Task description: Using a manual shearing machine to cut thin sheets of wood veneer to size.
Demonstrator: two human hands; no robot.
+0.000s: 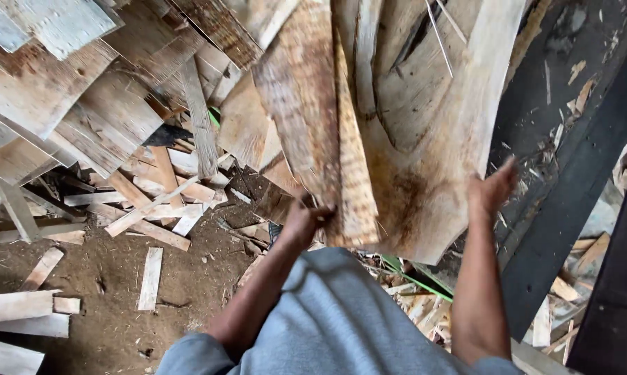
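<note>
A stack of thin, weathered plywood sheets [410, 139] stands tilted in front of me, its lower edge near my waist. My left hand [303, 221] grips the bottom left edge of the sheets, fingers curled around a stained strip. At the right edge of the widest sheet, my right hand [492, 189] presses flat against it, fingers stretched up. Both forearms reach forward over my grey shirt.
Piled boards and offcuts [84, 104] fill the left and top. Short wood scraps [150, 278] lie on the dirt ground at lower left. A dark beam [570, 208] runs diagonally on the right, with splinters and green strapping [414, 278] below the sheets.
</note>
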